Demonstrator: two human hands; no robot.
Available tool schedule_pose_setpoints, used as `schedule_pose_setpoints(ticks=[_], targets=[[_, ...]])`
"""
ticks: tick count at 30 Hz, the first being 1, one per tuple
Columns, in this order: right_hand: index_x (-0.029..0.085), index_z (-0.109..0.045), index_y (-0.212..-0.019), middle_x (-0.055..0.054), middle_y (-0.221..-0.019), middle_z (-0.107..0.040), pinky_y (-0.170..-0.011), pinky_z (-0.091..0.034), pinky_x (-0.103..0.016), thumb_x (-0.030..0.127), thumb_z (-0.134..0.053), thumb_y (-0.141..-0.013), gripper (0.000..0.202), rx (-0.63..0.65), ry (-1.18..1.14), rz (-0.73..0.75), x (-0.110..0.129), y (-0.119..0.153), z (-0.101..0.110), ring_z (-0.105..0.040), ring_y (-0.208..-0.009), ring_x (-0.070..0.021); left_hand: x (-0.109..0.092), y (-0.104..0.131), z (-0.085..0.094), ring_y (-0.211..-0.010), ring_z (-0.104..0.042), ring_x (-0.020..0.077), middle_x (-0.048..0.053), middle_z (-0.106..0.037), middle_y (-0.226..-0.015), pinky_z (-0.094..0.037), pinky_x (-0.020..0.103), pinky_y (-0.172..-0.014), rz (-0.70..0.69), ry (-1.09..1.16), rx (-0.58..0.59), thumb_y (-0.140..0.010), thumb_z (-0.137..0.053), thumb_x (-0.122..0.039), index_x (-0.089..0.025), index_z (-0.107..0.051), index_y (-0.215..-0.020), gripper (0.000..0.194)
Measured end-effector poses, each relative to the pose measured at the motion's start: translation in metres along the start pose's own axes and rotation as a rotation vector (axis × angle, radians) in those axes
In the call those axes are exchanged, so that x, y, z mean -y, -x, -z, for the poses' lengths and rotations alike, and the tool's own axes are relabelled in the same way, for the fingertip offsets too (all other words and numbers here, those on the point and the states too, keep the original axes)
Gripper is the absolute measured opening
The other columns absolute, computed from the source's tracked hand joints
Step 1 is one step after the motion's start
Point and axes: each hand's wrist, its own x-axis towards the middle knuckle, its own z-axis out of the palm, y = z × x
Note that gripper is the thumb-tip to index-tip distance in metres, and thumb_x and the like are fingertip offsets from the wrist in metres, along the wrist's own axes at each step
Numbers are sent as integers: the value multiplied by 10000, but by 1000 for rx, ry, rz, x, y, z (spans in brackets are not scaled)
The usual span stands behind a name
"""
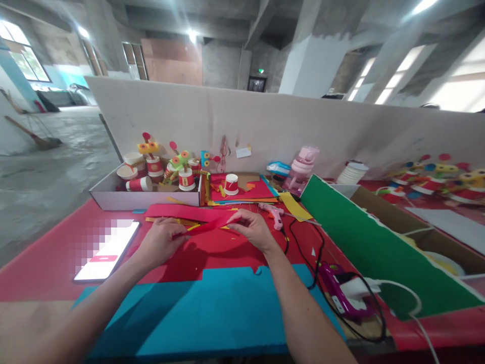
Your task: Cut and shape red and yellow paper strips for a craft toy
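Observation:
A strip of red paper [212, 222] stretches between my two hands above the red tabletop. My left hand [163, 241] is closed in a pinch at its left end, with a small yellow paper piece [194, 228] beside the fingertips. At the other end, the thumb and fingers of my right hand [253, 231] pinch the strip. Behind the hands lies a wider pinkish-red paper band [178, 212]. A pink glue gun [275, 215] rests just beyond my right hand. The pinched ends are partly hidden by my fingers.
A lit phone [108, 253] lies at left. Paper-cup figures [186, 178] stand in a white box [147, 199]. A lone cup [231, 184] stands behind. Blue sheeting [204, 313] covers the near edge. At right are a purple power strip [343, 293], cables and a green panel [364, 237].

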Motion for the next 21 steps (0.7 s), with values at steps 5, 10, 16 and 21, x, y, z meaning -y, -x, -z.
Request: schedule_pose_setpoints(ticks=[5, 10, 16, 21], targets=[[180, -635, -667, 12, -658, -580, -562, -404, -237, 408, -707, -733, 248, -33, -4, -55, 4, 0, 0, -506, -603, -113, -1, 1, 2, -694, -573, 193, 46, -688, -746, -351, 272, -626, 48, 72, 53, -812, -573, -415, -212, -698, -705, 261], [197, -531, -662, 41, -604, -579, -562, -429, -242, 365, -776, -649, 297, -143, -192, -203, 0, 1, 1, -565, -579, -124, -4, 3, 6, -590, -524, 160, 14, -638, -636, -300, 258, -539, 126, 194, 145, -784, -589, -409, -205, -666, -635, 264], [198, -516, -634, 41, -582, -605, -607, -471, -270, 338, -811, -585, 330, -169, -314, -294, 1, 0, 1, -624, -606, -152, -7, 4, 7, -546, -499, 151, 2, -619, -583, -296, 262, -528, 167, 295, 120, -734, -628, -410, -212, -676, -601, 243], [191, -516, -637, 50, -589, -588, -604, -425, -241, 305, -797, -605, 305, -215, -288, -258, 2, -1, -1, -558, -582, -113, -6, 3, 6, -544, -502, 149, 3, -618, -580, -297, 261, -523, 163, 306, 128, -736, -621, -430, -207, -672, -606, 262]])
